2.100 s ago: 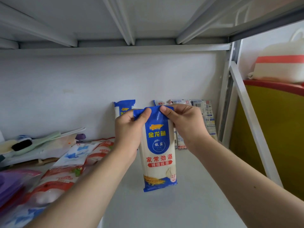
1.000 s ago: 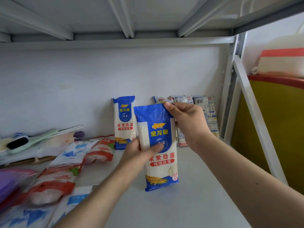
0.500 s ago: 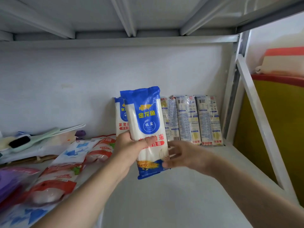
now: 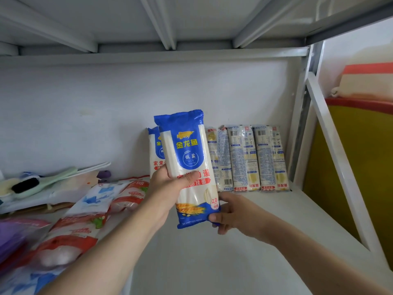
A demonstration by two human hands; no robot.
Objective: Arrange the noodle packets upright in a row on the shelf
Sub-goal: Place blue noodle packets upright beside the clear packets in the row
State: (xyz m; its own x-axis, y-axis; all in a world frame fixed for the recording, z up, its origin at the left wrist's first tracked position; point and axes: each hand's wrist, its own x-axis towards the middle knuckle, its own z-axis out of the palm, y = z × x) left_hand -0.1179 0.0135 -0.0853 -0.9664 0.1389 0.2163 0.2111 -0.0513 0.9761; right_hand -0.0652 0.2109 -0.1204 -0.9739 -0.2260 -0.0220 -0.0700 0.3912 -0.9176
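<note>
A blue and white noodle packet (image 4: pixel 187 158) is held upright above the white shelf (image 4: pixel 244 241). My left hand (image 4: pixel 168 192) grips its middle, thumb across the front. My right hand (image 4: pixel 231 213) pinches its lower right corner. Behind it a second blue packet (image 4: pixel 153 154) stands against the back wall, mostly hidden. To the right, several pale noodle packets (image 4: pixel 248 158) stand upright in a row along the wall, up to the shelf's right post.
Red and white bags (image 4: pixel 85 218) lie flat on the shelf's left part, with a brush (image 4: pixel 32 184) and other clutter behind them. A white metal frame (image 4: pixel 331 150) bounds the right side; a yellow and red object (image 4: pixel 365 158) sits beyond it.
The packet rose off the shelf and moved back toward the wall. My left hand slid from its top to its middle; my right hand dropped from the top corner to the bottom corner.
</note>
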